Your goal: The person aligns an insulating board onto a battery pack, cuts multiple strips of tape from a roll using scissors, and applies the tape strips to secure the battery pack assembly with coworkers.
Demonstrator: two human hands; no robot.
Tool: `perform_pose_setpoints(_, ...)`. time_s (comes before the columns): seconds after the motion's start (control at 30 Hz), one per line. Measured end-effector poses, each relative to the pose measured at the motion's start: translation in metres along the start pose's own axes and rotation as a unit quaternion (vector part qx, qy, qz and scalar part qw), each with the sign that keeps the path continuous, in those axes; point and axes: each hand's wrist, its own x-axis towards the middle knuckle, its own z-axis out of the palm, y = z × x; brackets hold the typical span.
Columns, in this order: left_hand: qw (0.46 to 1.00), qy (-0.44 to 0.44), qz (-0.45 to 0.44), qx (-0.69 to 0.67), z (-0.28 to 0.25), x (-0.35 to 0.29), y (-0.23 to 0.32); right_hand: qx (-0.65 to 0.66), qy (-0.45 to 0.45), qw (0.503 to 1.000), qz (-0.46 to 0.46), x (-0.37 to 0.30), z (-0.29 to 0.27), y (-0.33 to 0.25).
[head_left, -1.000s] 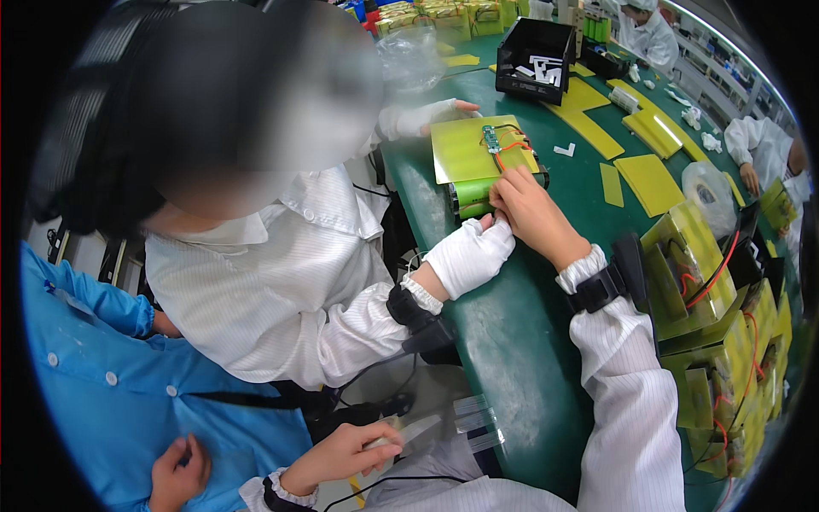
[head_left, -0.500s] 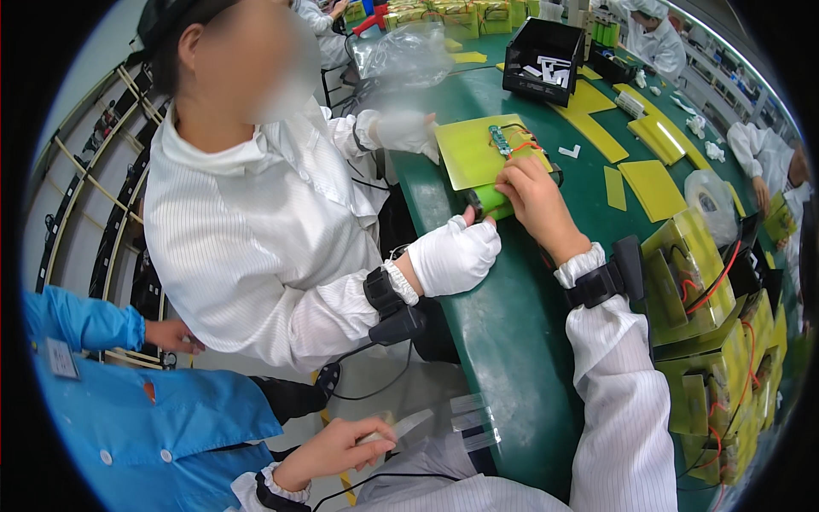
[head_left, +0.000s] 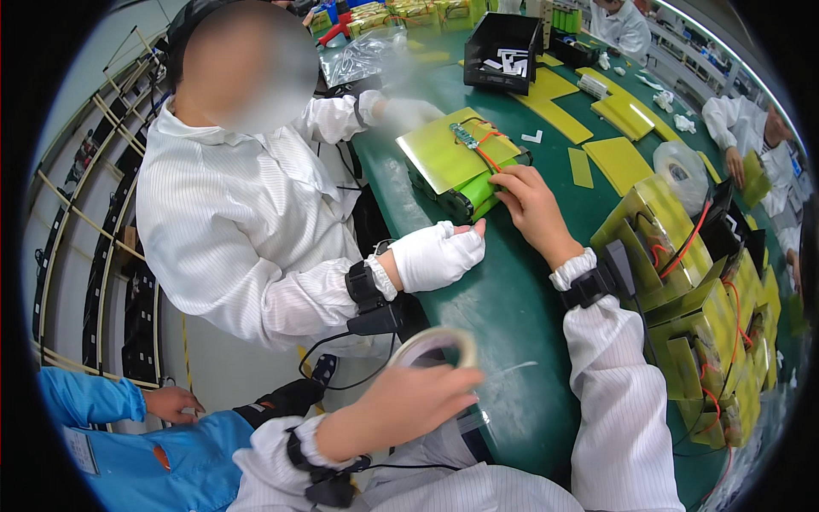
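Note:
My left hand (head_left: 401,408) is closed around a roll of tape (head_left: 437,343) at the table's near edge, slightly smeared by motion. My right hand (head_left: 536,209) pinches red wires (head_left: 488,159) at the near side of a battery pack (head_left: 478,189) with green cells and black end holders. A yellow sheet (head_left: 431,149) covers part of the pack's top, with a small green circuit board (head_left: 463,135) on it. A co-worker's gloved hand (head_left: 439,256) touches the pack's near corner. The co-worker's other gloved hand (head_left: 408,115) is beside its far left side.
Finished-looking yellow packs with red wires (head_left: 708,341) stand at the right. Yellow sheets (head_left: 618,162), a clear tape roll (head_left: 681,173) and a black bin (head_left: 505,51) of white pieces lie on the green table (head_left: 520,358). A person in blue (head_left: 162,452) stands at the lower left.
My left hand has risen to the right, bringing the tape roll into clear view. My right hand stays at the pack. The co-worker's near hand has drawn slightly back from the cells.

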Motion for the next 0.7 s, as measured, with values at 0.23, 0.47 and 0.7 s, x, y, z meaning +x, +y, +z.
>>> perform_pose_setpoints(0.23,0.957,0.036,0.211,0.194,0.062,0.068,-0.022,0.007,0.015,0.999,-0.045,0.003,0.001,0.007)
perform_pose_setpoints(0.47,0.951,0.046,0.267,0.147,0.059,0.073,-0.026,0.066,-0.033,0.997,0.012,0.009,0.001,0.01)
perform_pose_setpoints(0.7,0.939,0.121,0.23,0.224,0.005,0.086,-0.055,0.038,-0.076,0.996,-0.001,0.003,0.005,0.014)
